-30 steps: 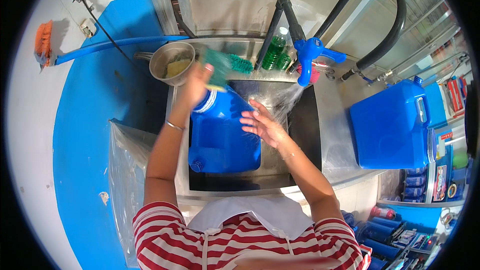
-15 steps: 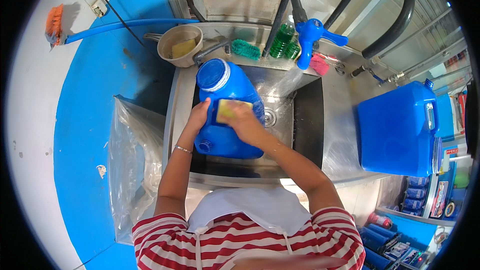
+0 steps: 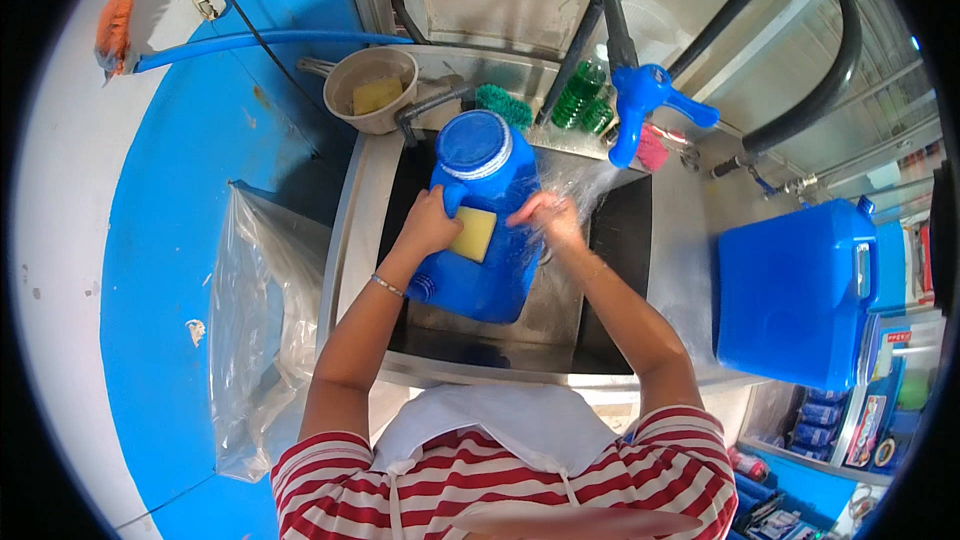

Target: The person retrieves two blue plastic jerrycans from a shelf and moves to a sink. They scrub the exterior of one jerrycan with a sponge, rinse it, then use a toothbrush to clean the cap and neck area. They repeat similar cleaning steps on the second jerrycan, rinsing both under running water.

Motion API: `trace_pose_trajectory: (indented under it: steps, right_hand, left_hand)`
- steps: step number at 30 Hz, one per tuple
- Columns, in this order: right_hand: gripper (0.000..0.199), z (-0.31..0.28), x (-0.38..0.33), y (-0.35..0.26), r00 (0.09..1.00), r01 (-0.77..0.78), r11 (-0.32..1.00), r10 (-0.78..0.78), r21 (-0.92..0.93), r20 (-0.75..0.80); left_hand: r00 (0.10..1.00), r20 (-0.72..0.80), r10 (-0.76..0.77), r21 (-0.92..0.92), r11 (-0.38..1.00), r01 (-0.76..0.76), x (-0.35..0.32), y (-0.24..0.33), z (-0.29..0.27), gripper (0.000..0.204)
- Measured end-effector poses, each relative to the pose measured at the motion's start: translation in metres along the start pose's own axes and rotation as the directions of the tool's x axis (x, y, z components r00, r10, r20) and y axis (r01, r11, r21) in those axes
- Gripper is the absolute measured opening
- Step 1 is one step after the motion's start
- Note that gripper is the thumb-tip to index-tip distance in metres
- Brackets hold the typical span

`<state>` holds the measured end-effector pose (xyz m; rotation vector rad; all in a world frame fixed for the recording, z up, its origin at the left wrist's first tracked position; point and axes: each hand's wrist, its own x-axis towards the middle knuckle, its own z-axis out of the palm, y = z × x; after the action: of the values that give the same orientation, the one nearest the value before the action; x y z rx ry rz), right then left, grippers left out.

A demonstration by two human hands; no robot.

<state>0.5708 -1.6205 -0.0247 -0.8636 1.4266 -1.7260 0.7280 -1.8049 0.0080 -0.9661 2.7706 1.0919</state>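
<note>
Left hand (image 3: 430, 223): gripped the blue jug (image 3: 487, 285) by its handle.
Yellow sponge (image 3: 474, 235): lay against the jug.
Blue jug: sat in the sink (image 3: 625, 230), lid on.
Right hand (image 3: 555, 220): loosely spread, seemingly empty, amid spray.
Blue tap (image 3: 640, 95): ran; washing seemed underway, rinsing unfinished.

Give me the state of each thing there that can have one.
Held jug: lid on
Other jug: closed, untouched
Tap: on, water running
Yellow sponge: flat against held jug
Pan: holding another sponge
Left hand: closed on held jug
Right hand: in the water, grip unclear
Tall green bottle: upright
</note>
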Motion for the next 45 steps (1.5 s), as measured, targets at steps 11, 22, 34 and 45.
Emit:
trace_pose_trajectory:
  steps: [11, 22, 34, 45]
  right_hand:
    - [0.072, -0.075, 0.171, -0.005, 0.335, -0.275, 0.636, -0.639, -0.72, -0.692]
    - [0.064, -0.042, 0.106, -0.038, 0.557, 0.135, 0.865, -0.469, -0.483, -0.685]
    - [0.041, -0.002, 0.027, -0.111, 0.615, 0.556, -0.391, -0.4, -0.733, 0.68]
    - [0.064, -0.047, 0.035, -0.044, 0.806, 0.114, 0.664, -0.497, -0.739, -0.321]
  left_hand:
    - [0.985, 0.026, -0.168, -0.002, 0.986, 0.168, -0.012, 0.003, -0.012, 0.094]
    - [0.985, -0.043, -0.165, -0.124, 0.979, 0.159, -0.03, -0.01, 0.001, 0.076]
    - [1.0, -0.015, -0.026, -0.177, 0.984, 0.023, -0.017, 0.02, 0.013, 0.065]
    - [0.988, -0.099, -0.123, -0.28, 0.956, 0.09, -0.042, -0.025, 0.01, 0.063]
